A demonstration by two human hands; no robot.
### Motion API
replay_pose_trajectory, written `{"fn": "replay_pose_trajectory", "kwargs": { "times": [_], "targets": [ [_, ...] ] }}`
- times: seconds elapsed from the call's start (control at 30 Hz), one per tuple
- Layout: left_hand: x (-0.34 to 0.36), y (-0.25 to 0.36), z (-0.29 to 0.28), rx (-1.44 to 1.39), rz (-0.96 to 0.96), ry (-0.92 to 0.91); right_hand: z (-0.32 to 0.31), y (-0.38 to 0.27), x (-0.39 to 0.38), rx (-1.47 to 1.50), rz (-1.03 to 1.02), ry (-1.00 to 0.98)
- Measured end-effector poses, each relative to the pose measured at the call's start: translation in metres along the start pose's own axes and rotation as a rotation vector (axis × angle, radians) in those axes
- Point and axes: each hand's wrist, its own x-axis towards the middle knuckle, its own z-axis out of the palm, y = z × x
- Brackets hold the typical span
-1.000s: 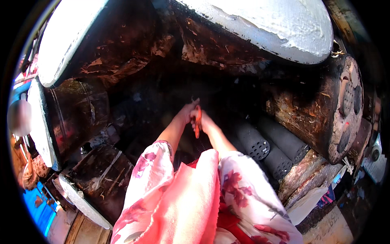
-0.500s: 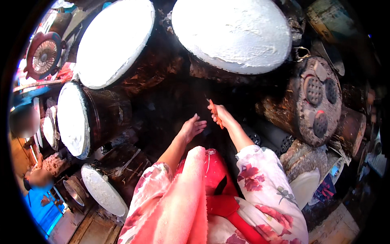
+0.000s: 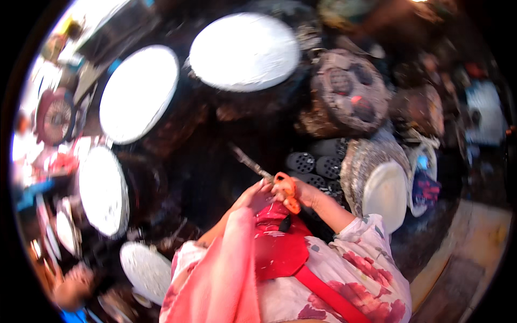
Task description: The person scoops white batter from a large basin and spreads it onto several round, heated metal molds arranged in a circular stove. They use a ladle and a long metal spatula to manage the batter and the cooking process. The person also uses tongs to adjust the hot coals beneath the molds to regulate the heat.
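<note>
My right hand [image 3: 293,192] is closed around the orange handles of a pair of scissors [image 3: 289,185], whose long, stained blades point up and to the left. Close beside it, my left hand [image 3: 254,195] meets the right at the base of the blades. Blur and overlap hide whether its fingers grip anything. Both hands are low, in front of my red apron [image 3: 277,253]. A pink towel [image 3: 231,274] hangs over my left side.
White-topped dark drums [image 3: 245,51] curve round the far and left sides. At right stand a round stove [image 3: 350,91] with a glowing red spot, perforated black briquettes [image 3: 327,167] and a pale disc [image 3: 385,196]. A fan [image 3: 56,117] is at far left; a person [image 3: 75,285] is at lower left.
My hands, apart before, have come together nearer my body. The scissors now point up and left with their blades in plain sight. The view has swung, shifting the stove and drums left.
</note>
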Motion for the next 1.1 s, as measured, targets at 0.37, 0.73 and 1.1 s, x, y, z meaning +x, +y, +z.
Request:
{"fn": "replay_pose_trajectory", "kwargs": {
  "times": [0.37, 0.73, 1.1],
  "targets": [
    [-0.022, 0.017, 0.091, -0.006, -0.011, 0.017, 0.075, 0.012, -0.1, -1.009, -1.206, 0.581],
    [-0.013, 0.006, 0.147, 0.147, -0.157, -0.134, 0.121, -0.022, -0.106, -0.564, -1.697, 0.699],
    [-0.094, 0.123, 0.229, 0.932, 0.459, -0.133, 0.007, -0.168, -0.283, -0.111, -2.05, 0.469]
  ]
}}
